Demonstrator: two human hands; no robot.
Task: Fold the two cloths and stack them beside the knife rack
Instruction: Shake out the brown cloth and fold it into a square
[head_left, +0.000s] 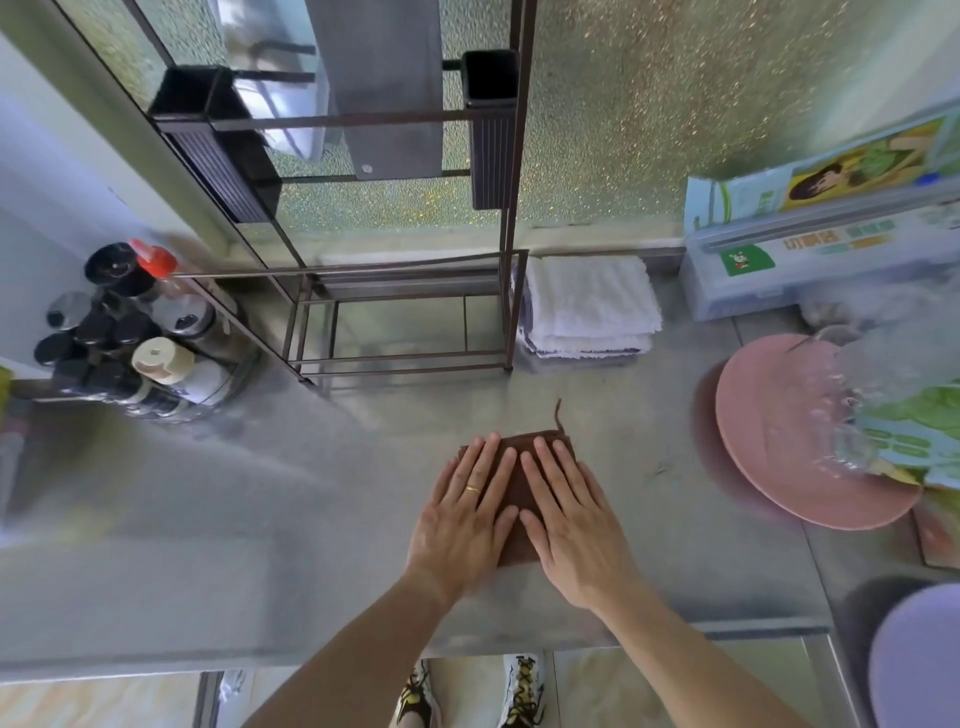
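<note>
Brown cloth (519, 480) lies folded mid-desk under the flat, open left hand (462, 512) and right hand (569, 517), neither gripping, so lifting it toward the white towel (587, 306) beside the knife rack (405, 312) may spring its folds.

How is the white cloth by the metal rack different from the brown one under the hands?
The white cloth looks thick and fluffy; the brown cloth looks thin and flat. The white cloth lies untouched beside the knife rack, while the brown cloth sits nearer the counter's front edge, pressed flat under the left hand and right hand. Both are folded and lie on the counter.
</note>
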